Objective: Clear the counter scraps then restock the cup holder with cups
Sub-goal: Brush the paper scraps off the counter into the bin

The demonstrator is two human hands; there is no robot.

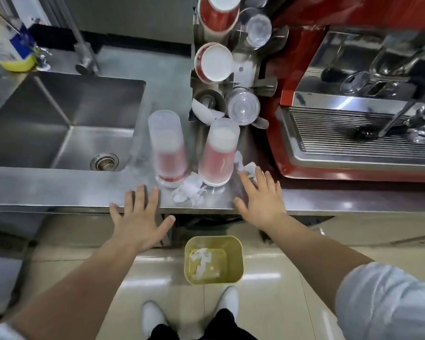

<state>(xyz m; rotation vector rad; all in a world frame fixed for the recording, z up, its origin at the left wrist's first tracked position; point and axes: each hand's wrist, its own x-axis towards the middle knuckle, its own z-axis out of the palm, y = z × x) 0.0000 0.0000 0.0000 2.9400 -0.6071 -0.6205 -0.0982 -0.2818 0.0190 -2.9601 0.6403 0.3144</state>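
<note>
Two sleeves of red paper cups stand on the steel surface (59, 190), each wrapped in cloudy clear plastic. The left sleeve (168, 148) and the right sleeve (219, 153) both rise towards the cup holder (231, 77) behind them. The holder is a metal rack whose tubes show red cups with white bases in the left column and clear plastic cups in the right; its nearest left tube holds only a torn white piece.

The scraps are crumpled white bits of wrapper — one clump (188, 190) lies at the front edge between the two sleeves, a second clump (247, 168) just right of the right sleeve.

The left hand (139, 214) is spread flat, fingers straight, over the front edge, its grip empty. The right hand (261, 200) is likewise spread and holds nothing; its fingertips reach the second clump.

On the floor below stands a yellow bin (233, 258) with white scraps inside. A sink (59, 119) lies left, a red espresso machine (353, 94) right.
</note>
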